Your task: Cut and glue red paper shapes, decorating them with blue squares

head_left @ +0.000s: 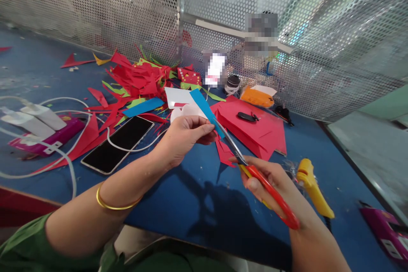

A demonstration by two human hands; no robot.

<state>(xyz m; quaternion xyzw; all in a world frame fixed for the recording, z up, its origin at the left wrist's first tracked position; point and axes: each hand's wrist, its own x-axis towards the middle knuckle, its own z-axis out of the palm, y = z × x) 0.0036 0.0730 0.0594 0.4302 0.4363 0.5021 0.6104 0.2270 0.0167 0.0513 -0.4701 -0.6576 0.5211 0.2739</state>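
My left hand (193,131) pinches a strip of blue paper (202,104) between thumb and fingers above the table. In my right hand (269,182) is a pair of scissors (270,193) with red and yellow handles, its blades pointing up and left. The blades meet the blue strip just right of my left fingertips. Behind the strip lies a white sheet (178,95) with a white rounded piece below it, partly hidden by my left hand. Red paper sheets (255,131) lie beyond the scissors, with a small black object (247,117) on top.
Red and green paper scraps (137,78) are heaped at the back left. A dark phone (119,144) and white cables lie left, beside a purple power strip (47,136). To the right lies a yellow glue gun (314,189). A perforated metal screen (127,8) bounds the back.
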